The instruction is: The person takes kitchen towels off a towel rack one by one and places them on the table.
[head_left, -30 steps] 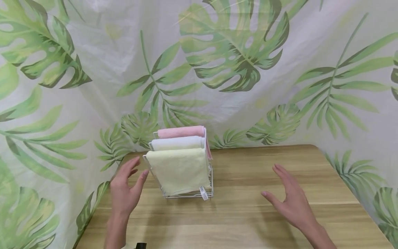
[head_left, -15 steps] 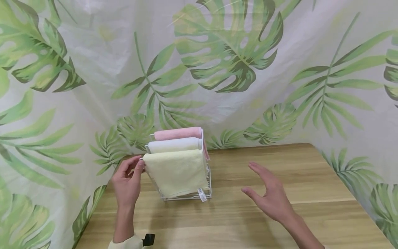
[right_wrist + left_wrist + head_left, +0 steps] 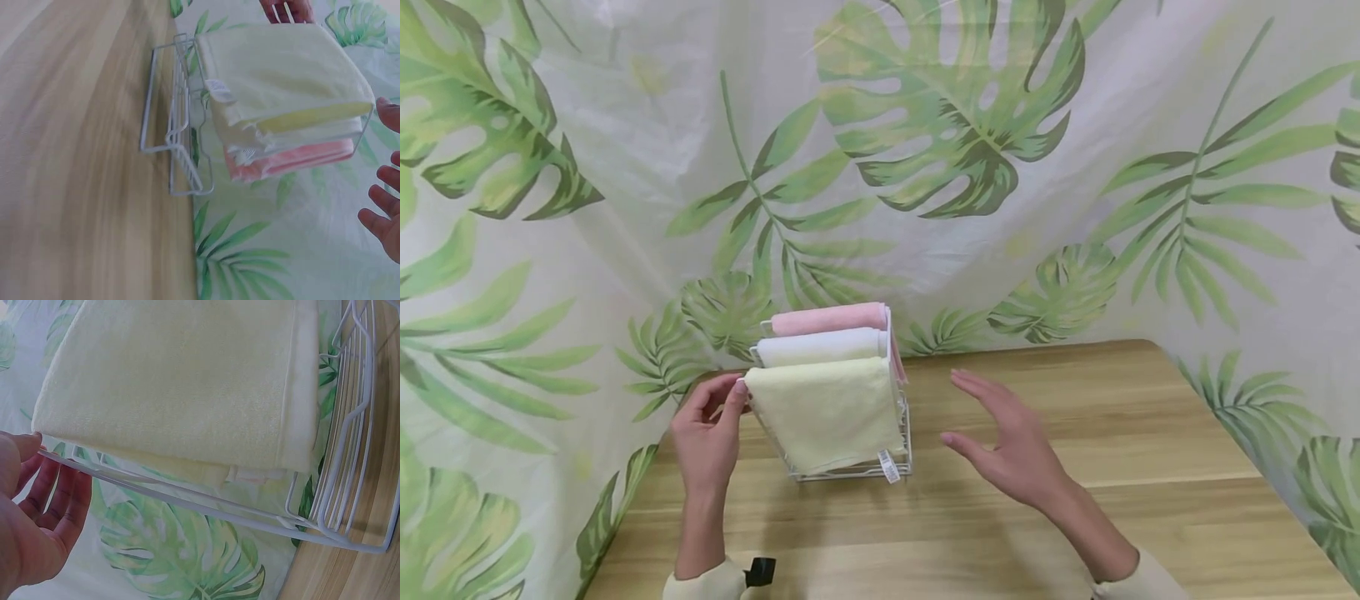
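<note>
1. The left hand (image 3: 706,442) was raised near the bench's left edge, its fingers curled and its thumb tip up against the fingertips.
2. The right hand (image 3: 1009,442) hovered over the middle of the bench, palm facing left, with fingers straight and slightly spread.
3. Pale sleeves covered both forearms at the near edge.

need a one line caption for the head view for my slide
Left hand touches the end of a white wire rack hung with yellow, white and pink towels; right hand hovers open beside it.
</note>
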A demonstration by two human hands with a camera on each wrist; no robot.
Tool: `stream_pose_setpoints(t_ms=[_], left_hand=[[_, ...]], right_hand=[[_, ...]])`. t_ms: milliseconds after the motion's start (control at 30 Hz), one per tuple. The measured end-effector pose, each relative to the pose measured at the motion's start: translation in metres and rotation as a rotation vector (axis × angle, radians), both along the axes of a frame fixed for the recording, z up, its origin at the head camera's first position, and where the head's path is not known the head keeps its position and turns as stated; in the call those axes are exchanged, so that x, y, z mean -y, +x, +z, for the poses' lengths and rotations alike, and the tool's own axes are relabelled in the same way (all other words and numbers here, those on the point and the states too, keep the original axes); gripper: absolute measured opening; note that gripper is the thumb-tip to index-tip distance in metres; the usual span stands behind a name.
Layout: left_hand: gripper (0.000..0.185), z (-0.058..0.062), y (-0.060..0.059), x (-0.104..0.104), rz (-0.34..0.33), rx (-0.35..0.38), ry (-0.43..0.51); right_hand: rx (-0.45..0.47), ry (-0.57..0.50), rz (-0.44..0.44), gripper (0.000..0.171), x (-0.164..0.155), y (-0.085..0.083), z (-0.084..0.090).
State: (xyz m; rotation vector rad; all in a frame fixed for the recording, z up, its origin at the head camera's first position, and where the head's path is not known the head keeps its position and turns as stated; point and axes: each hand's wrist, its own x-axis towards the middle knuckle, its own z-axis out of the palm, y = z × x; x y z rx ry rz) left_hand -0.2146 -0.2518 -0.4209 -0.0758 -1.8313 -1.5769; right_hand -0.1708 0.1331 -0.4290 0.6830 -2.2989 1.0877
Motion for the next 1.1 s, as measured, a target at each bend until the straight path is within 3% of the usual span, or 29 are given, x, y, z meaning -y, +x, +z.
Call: stream_pose_setpoints(t_ms=[200, 467, 833, 1100], left_hand=[[0.022, -0.001, 0.000, 0.001, 0.008, -0.006, 0.004], [0.023, 0.000, -0.002, 0.000, 0.007, -0.005, 0.018], [0.024, 0.000, -0.004, 0.000, -0.014, -0.011, 0.038], [0.019, 0.000, -0.002, -0.001, -0.011, -0.004, 0.074]], right_hand=[[-0.078, 0.006, 0.077, 0.072, 0.020, -0.015, 0.018], [-0.050, 0.025, 0.153, 0.068, 0.039, -0.032, 0.038], [-0.154, 0.054, 0.260, 0.064, 0.066, -0.050, 0.065], [-0.136, 0.140, 0.346, 0.061, 0.087, -0.062, 0.078]])
